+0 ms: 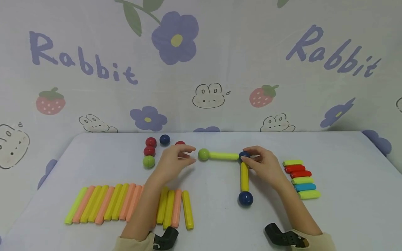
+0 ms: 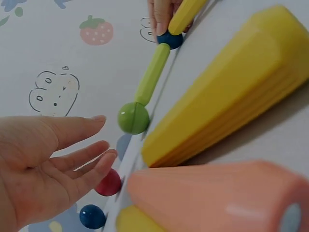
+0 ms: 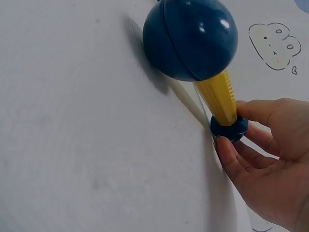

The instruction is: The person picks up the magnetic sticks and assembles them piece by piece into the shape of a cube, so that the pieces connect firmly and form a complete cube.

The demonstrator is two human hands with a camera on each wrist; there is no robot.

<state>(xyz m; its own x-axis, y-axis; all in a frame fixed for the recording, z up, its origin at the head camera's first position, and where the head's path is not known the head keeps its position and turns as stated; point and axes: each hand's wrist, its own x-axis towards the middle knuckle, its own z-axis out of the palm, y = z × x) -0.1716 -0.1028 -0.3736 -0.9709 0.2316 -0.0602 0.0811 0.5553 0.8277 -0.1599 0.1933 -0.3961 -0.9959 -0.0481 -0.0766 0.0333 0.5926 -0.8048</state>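
corner ball (image 1: 244, 156), dark blue, at the bend of an l-shaped run lying on the white table (image 1: 345, 212). light green rod (image 1: 224, 156) goes left from it to a green ball (image 1: 203, 154); yellow rod (image 1: 244, 177) comes toward the person, ending in a second blue ball (image 1: 245, 198).

step in hand, as i judge it: seating or steadying the corner joint. next move would call for a firm hold there, rods kept in line; left side free to brace the green end.

right hand (image 1: 265, 166): thumb and fingertips pinch the corner ball, forearm angled in from the near right. left hand (image 1: 174, 160): fingers spread from thumb, holding nothing, just beside the green ball, not touching.

further out: loose red balls (image 1: 149, 151), a loose green ball (image 1: 149, 161) and a loose blue ball (image 1: 164, 140) beyond the left hand; long rods (image 1: 91, 205) in a row, partly under the left forearm; short rods (image 1: 302, 180) stacked side by side at right.
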